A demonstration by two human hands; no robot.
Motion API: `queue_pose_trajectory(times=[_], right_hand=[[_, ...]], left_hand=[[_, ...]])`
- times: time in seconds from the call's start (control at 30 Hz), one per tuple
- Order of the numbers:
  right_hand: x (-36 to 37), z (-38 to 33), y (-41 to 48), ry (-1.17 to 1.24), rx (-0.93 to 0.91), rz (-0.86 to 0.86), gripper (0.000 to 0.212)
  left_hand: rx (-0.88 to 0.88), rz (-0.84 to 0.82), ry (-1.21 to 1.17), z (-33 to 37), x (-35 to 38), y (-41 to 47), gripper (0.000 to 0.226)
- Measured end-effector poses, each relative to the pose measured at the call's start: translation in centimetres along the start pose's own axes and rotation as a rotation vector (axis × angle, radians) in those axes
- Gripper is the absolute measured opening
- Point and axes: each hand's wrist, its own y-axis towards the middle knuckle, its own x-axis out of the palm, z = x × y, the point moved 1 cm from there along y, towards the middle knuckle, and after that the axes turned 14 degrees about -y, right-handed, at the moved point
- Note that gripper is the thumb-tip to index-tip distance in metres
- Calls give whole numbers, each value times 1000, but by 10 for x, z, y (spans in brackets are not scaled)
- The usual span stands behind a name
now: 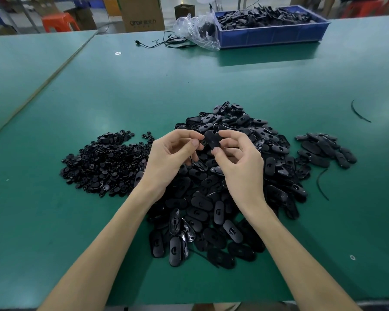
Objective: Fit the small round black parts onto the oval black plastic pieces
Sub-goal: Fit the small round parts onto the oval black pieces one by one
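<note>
Our right grip pinches one oval piece between thumb and fingers. Our left grip curls just beside that piece's left edge; whether it holds anything, we cannot tell. Round parts lie heaped left of both grips.

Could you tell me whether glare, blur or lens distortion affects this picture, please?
Head view: even, soft light; one small glare spot on the table; wide-angle bowing bends the table's edges; the left hand, right hand and oval piece are sharp; the stool behind is blurred.
</note>
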Motion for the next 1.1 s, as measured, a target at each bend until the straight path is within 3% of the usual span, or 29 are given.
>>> queue_pose_trajectory(times=[0.2,0.43,0.6,0.83,1.1], right_hand=[[-1,0,1,3,-33,-2,35],[-1,-1,1,68,13,-12,14],[-1,-1,0,110,22,-38,10],[-2,-3,1,60,22,-44,37],[-2,-2,-1,102,44,-35,16]], left_hand=[[-25,22,-4,-1,3,-1,12],[2,15,17,0,2,-1,12],[-23,8,-18,-1,3,-1,14],[-63,34,-60,1,6,-3,12],[-46,72,-9,0,8,-3,6]])
